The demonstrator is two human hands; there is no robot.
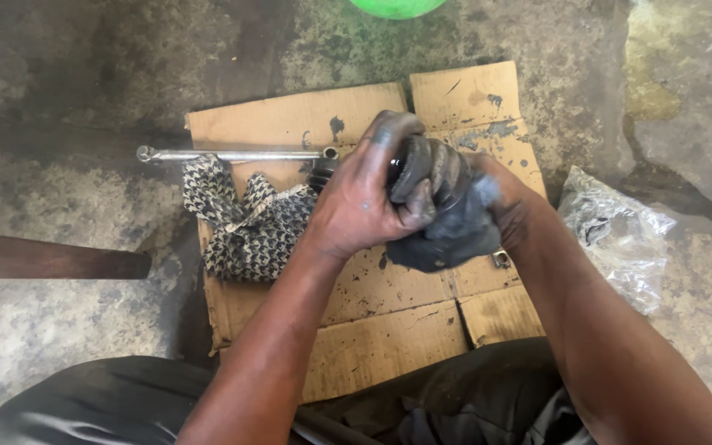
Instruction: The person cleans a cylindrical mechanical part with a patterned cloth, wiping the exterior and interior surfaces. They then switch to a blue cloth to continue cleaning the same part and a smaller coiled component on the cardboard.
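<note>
Both forearms reach forward over a sheet of cardboard (389, 330) on the concrete floor. The grease-blackened left hand (364, 202) is wrapped tight around a ribbed black rubber boot (438, 177), fingers curled over its top. The right hand (508, 206) grips the boot's far side, mostly hidden behind it. The boot is held above the cardboard's middle. A checked rag (249, 218) and a metal wrench (232, 154) lie on the cardboard's left; a clear plastic bag (620, 235), contents unclear, lies off its right edge.

Both hands (422, 202) around black rubber boot (442, 177)
</note>
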